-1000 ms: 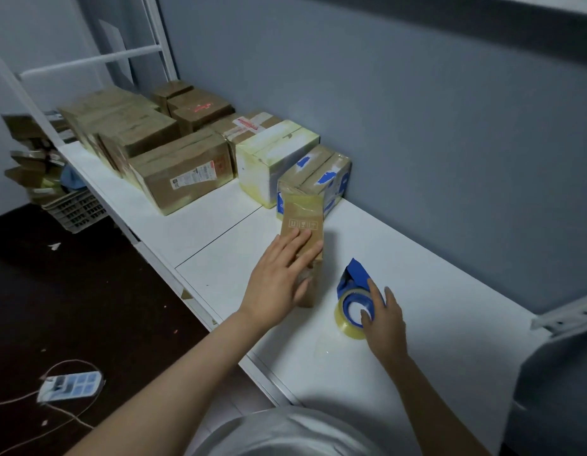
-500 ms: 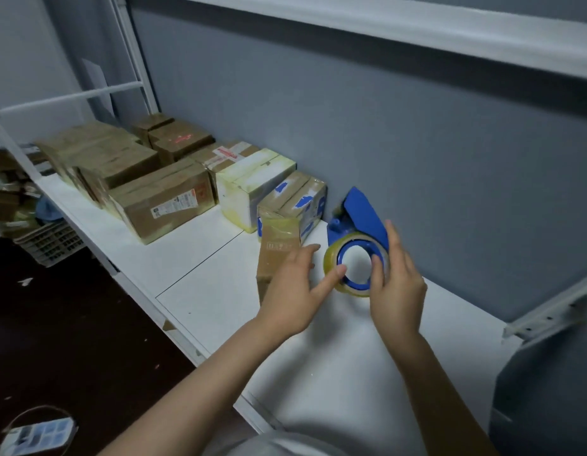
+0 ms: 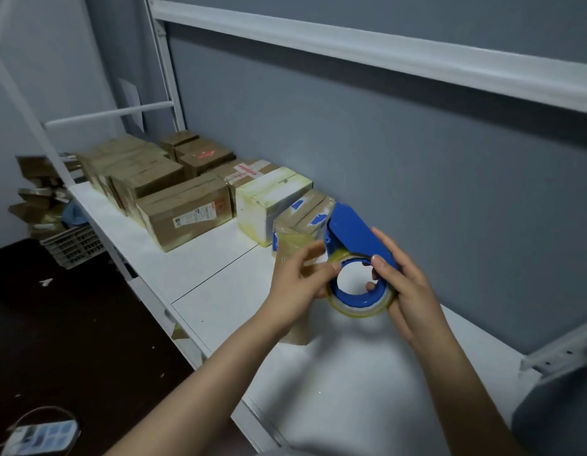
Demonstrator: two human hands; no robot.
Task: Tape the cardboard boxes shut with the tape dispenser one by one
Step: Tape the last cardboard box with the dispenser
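Note:
A blue tape dispenser with a roll of clear yellowish tape is held up above the white shelf. My right hand grips it from the right, fingers curled round the roll and into its core. My left hand is at the roll's left edge, thumb and fingers pinching at the tape there. A small brown cardboard box stands on the shelf right behind my left hand, mostly hidden. Further back lies a taped box with blue marks.
A row of cardboard boxes and a white box lines the shelf's far left against the grey wall. A crate with flattened cardboard stands on the dark floor at left. A power strip lies near the bottom left. A white rail runs overhead.
My right hand lifted the tape dispenser off the shelf and up. My left hand left the small box and came to the tape roll's edge.

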